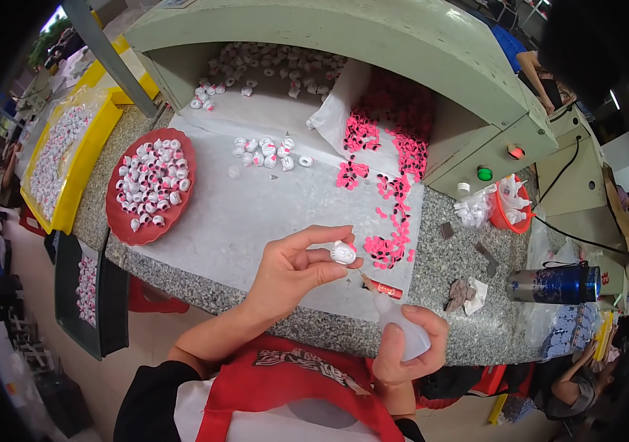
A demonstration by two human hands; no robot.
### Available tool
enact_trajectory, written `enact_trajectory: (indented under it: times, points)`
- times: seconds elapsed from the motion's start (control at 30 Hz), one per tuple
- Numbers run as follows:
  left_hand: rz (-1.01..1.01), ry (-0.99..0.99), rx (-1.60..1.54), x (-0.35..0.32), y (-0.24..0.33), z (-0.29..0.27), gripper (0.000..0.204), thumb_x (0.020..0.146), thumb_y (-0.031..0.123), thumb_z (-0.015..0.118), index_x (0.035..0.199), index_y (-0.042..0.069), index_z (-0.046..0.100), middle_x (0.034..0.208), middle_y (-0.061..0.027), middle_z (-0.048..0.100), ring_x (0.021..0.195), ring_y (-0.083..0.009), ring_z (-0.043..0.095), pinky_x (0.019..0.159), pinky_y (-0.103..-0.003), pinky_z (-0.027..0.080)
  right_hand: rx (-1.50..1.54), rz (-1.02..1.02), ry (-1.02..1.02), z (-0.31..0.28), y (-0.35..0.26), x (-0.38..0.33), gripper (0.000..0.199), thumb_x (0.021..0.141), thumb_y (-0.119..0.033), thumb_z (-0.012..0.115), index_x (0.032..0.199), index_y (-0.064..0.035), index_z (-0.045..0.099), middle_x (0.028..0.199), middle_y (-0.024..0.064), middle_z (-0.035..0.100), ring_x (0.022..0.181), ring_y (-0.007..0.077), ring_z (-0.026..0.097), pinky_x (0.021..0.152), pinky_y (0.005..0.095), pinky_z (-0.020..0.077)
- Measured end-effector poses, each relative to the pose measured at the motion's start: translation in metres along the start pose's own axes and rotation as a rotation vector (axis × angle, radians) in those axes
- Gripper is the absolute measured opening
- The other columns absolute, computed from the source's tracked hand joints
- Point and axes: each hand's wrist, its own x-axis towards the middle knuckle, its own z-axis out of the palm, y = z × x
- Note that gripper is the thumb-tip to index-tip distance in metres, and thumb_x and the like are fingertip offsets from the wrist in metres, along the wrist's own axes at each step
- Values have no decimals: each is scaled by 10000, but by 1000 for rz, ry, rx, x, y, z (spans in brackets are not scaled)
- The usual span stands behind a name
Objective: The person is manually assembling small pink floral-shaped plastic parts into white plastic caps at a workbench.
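At the far left a yellow plastic tray [86,158] lined with clear film holds many small white pieces, and just beside it a round red plastic dish [182,144] is heaped with more of them on the speckled grey stone counter [462,258]. Over the pale sheet [255,214] covering that counter, the left hand [288,269] pinches a small white round plastic piece [343,253] between thumb and fingertips, the other fingers curled. Pink plastic bits [392,228] lie scattered just behind it. The right hand [406,346] is wrapped around a translucent white squeeze bottle [401,324], its red nozzle [382,288] near the piece. Further right lies a blue metal flask [554,284].
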Motion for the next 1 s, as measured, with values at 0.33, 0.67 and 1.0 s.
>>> enact_trajectory:
  times: [0.33, 0.67, 1.0]
  points:
    - [248, -25, 143, -3, -6, -1, 344, 754, -141, 523, 1087, -55, 516, 1078, -110, 457, 986, -181, 525, 848, -271, 479, -77, -111, -55, 7, 1, 8, 212, 711, -93, 603, 883, 16, 542, 779, 109, 588, 667, 150, 560, 611, 244, 443]
    - [236, -31, 134, -4, -2, 0, 346, 751, -145, 523, 1085, -53, 522, 1071, -109, 456, 971, -180, 530, 849, -273, 486, -70, -129, -42, 10, 1, 9, 195, 701, -81, 604, 867, 9, 554, 769, 120, 596, 645, 160, 567, 601, 249, 444]
    - [218, -10, 182, -3, -2, -6, 326, 745, -147, 523, 1058, -56, 540, 1080, -119, 489, 979, -178, 534, 827, -257, 479, -122, -177, -101, 7, -2, 21, 192, 647, -33, 624, 825, -4, 559, 722, 97, 602, 553, 190, 563, 515, 265, 436]
